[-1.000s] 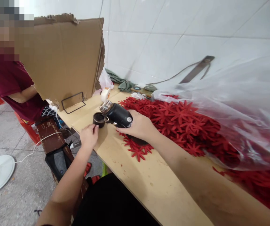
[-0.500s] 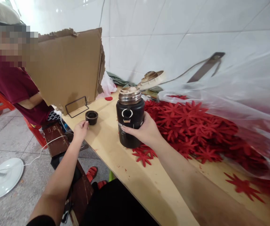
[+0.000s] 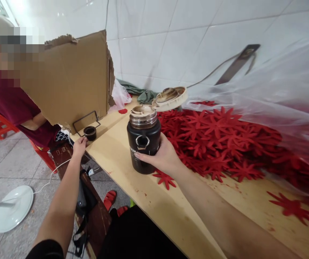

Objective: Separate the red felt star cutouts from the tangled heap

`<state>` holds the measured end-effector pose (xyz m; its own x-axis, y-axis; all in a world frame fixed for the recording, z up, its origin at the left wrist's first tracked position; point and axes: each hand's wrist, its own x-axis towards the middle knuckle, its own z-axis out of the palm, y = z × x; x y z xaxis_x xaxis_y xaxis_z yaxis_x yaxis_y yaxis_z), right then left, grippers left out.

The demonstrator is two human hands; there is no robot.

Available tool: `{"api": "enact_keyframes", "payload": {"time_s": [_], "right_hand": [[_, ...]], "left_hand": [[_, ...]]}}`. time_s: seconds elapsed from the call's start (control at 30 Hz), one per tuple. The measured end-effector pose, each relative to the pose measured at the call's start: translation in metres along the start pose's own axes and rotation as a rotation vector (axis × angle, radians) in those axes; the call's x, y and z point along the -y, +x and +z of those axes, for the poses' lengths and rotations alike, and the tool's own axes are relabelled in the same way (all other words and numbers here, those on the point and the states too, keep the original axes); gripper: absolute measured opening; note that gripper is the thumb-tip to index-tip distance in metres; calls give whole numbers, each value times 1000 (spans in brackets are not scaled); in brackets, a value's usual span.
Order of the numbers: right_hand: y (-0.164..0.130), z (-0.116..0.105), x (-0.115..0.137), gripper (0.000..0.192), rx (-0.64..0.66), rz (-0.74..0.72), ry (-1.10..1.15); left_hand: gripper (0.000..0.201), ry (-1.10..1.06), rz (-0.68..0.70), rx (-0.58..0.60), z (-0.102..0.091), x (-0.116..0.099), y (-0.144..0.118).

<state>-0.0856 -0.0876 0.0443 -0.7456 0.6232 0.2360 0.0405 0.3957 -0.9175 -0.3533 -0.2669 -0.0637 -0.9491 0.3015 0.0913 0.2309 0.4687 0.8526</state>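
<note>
My right hand [image 3: 165, 154] is wrapped around a black vacuum flask [image 3: 144, 142], which stands upright at the near edge of the table. Its steel neck is uncovered, and a stained cream lid [image 3: 170, 99] is tipped back behind the mouth. What is inside the flask is hard to make out. At the table's left edge, my left hand [image 3: 80, 145] pinches the rim of a small black cup [image 3: 90, 133] between thumb and fingers. The cup sits close to a black wire stand [image 3: 96, 117].
A large cardboard sheet [image 3: 68, 79] stands at the table's far end, with a person in a maroon shirt [image 3: 17, 108] behind it. Red felt flower shapes [image 3: 211, 138] are heaped on the right under clear plastic [image 3: 286, 97]. A brown bench [image 3: 97, 219] runs along the left.
My left hand has shifted the small cup left, nearer the wire stand. The flask, still in my right hand, appears slightly lower left, and its tipped-back lid shows more fully. The view has turned slightly.
</note>
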Motion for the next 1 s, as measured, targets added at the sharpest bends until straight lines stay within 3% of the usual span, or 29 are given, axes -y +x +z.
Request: {"api": "enact_keyframes", "payload": {"time_s": [0.13,0.27,0.37,0.47,0.5,0.53,0.6,0.67,0.73,0.8,0.87,0.93,1.0], "right_hand": [[-2,4,-5,59,38,-16,47],[-4,9,-9,57,29,-43,60],[-5,10,-11,57,31,-73,103],[-6,9,-14,57,67,-86,176],[-6,8,-16,57,83,-84,199],[-7,7,-17,57,101,-80,219],[-7,4,-20,60,133,-78,248],[-7,1,-21,64,155,-83,271],[-7,-2,-22,68,188,-89,280],[-7,-5,-22,71,221,-104,266],[-7,-6,-23,74,233,-131,245],[-7,-6,-25,76,229,-156,255],[-7,-6,-27,77,228,-163,289]], "left_hand": [[29,75,14,37,3,-2,1],[24,176,31,32,-8,-15,-2],[26,230,64,-48,-23,-38,-11],[36,166,165,-87,-28,-80,-25],[41,20,227,-22,-25,-98,-30],[49,-132,278,123,-19,-118,-33],[63,-362,309,508,1,-160,-39],[72,-480,342,821,29,-201,-41],[79,-506,408,989,57,-238,-43],[78,-537,511,946,78,-267,-47],[75,-553,619,853,85,-287,-53],[72,-533,686,791,77,-296,-57],[71,-489,699,755,56,-299,-60]]}}
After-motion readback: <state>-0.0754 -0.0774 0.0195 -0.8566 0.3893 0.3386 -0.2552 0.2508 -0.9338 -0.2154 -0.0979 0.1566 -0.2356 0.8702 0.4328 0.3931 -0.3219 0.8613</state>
